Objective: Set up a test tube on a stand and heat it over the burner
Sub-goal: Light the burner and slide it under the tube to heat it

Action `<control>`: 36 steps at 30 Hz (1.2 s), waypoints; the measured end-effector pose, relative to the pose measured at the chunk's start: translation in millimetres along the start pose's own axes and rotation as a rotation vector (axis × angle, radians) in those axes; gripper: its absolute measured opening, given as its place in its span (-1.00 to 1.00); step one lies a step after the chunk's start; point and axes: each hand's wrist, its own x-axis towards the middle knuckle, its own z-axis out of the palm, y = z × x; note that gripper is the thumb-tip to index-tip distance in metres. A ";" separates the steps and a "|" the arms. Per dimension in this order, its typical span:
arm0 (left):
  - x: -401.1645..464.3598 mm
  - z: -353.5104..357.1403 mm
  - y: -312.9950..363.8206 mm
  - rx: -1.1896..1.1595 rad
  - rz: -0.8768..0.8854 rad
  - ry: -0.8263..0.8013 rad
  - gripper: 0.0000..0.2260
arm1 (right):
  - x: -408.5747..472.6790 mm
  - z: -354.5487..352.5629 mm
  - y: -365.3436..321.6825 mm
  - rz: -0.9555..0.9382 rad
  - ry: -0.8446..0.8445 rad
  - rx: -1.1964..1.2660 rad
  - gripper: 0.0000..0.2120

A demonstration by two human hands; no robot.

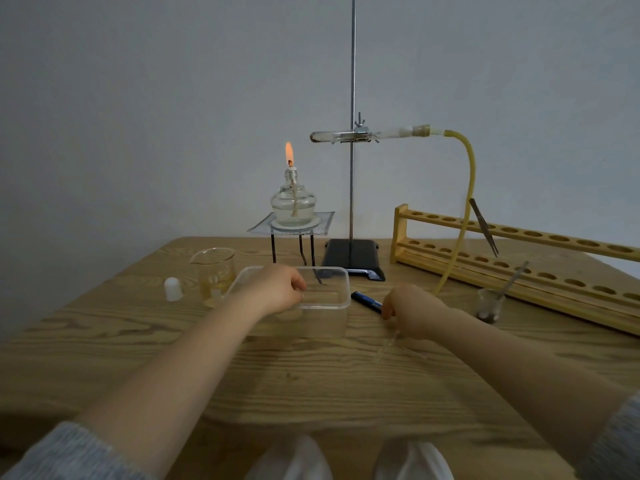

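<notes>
- Test tube (332,136) sits far back, clamped level on the stand (352,168), stoppered, yellow hose (467,188) running down toward my right hand (412,311).
- Left hand (277,289) grips the near rim of the clear tub (332,299); tub looks empty.
- Right hand curls by the pen (367,301), pinching what looks like a thin glass tube; hard to tell.
- Risk: burner (293,202) is lit but stands left of the tube, so no heating yet; shifting it lit on the gauze could tip it.
- Beaker (214,271): yellowish liquid. Small beaker (490,304): dark bits, spatula.
</notes>
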 end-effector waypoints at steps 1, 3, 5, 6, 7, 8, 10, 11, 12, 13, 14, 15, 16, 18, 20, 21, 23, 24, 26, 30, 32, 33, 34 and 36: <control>0.3 0.9 -0.1 0.003 0.002 -0.001 -0.77 | 1.0 1.0 0.1 -0.006 0.001 -0.013 -0.72; 0.4 1.0 -0.1 0.024 0.006 0.003 -0.78 | 2.3 1.6 -0.9 -0.012 -0.005 -0.049 -0.72; 1.5 0.5 -1.1 0.015 -0.001 -0.003 -0.79 | 2.1 2.5 -1.8 -0.017 -0.021 -0.103 -0.71; 2.4 0.0 -1.0 -0.003 -0.007 -0.009 -0.79 | 2.4 2.9 -1.3 -0.029 -0.023 -0.133 -0.71; 3.3 -0.6 -1.3 -0.018 -0.015 -0.014 -0.78 | 2.2 2.9 -0.6 -0.049 -0.017 -0.166 -0.72; 3.5 -1.4 -1.4 -0.024 -0.020 -0.016 -0.78 | 1.1 2.6 -0.1 -0.071 -0.008 -0.200 -0.72; 3.8 -2.8 -1.2 -0.025 -0.026 -0.020 -0.76 | -2.0 0.3 1.2 -0.110 -0.001 -0.246 -0.74; 4.3 -3.5 -1.6 -0.026 -0.029 -0.022 -0.75 | -2.3 -1.0 2.0 -0.127 -0.004 -0.253 -0.75; 4.5 -4.3 -1.6 -0.030 -0.031 -0.022 -0.74 | -2.4 -2.1 3.4 -0.145 -0.006 -0.246 -0.78; 5.0 -4.9 -2.4 -0.036 -0.037 -0.022 -0.73 | -2.4 -3.2 4.9 -0.159 -0.008 -0.230 -0.80; 5.5 -5.6 -3.4 -0.040 -0.042 -0.019 -0.72 | -2.2 -4.5 6.5 -0.170 -0.005 -0.210 -0.83; 5.9 -6.1 -4.7 -0.049 -0.048 -0.018 -0.71 | -2.2 -6.1 7.8 -0.178 -0.003 -0.187 -0.83; 6.1 -6.4 -6.1 -0.060 -0.050 -0.017 -0.71 | -2.0 -8.2 9.1 -0.186 0.004 -0.159 -0.83; 6.0 -7.2 -8.1 -0.086 -0.051 -0.026 -0.70 | -2.4 -13.6 9.6 -0.210 0.020 -0.097 -0.82; 5.9 -8.2 -8.7 -0.112 -0.055 -0.037 -0.69 | -4.1 -20.8 8.3 -0.248 0.030 -0.061 -0.81; 5.6 -8.7 -8.6 -0.121 -0.057 -0.041 -0.68 | -5.2 -24.4 7.3 -0.262 0.039 -0.038 -0.80; 5.1 -9.7 -8.1 -0.130 -0.062 -0.037 -0.67 | -5.9 -30.5 6.4 -0.284 0.066 0.031 -0.82; 5.2 -9.9 -8.0 -0.135 -0.065 -0.033 -0.66 | -6.3 -33.5 5.7 -0.293 0.082 0.067 -0.84; 5.3 -10.1 -7.9 -0.148 -0.073 -0.029 -0.65 | -6.0 -39.1 3.7 -0.309 0.120 0.119 -0.86; 7.5 -10.2 -8.9 -0.160 -0.092 -0.035 -0.64 | -1.2 -49.4 -3.7 -0.339 0.193 0.195 -0.86; 8.6 -11.1 -10.2 -0.170 -0.100 -0.048 -0.62 | 4.1 -52.8 -8.5 -0.344 0.223 0.231 -0.86; 8.9 -11.8 -11.1 -0.175 -0.101 -0.055 -0.60 | 6.7 -54.3 -10.9 -0.342 0.236 0.240 -0.85; 9.4 -12.5 -12.3 -0.180 -0.105 -0.062 -0.58 | 9.4 -55.7 -13.7 -0.339 0.247 0.246 -0.84; 10.0 -14.3 -15.4 -0.187 -0.113 -0.075 -0.54 | 15.8 -58.0 -20.1 -0.331 0.267 0.255 -0.85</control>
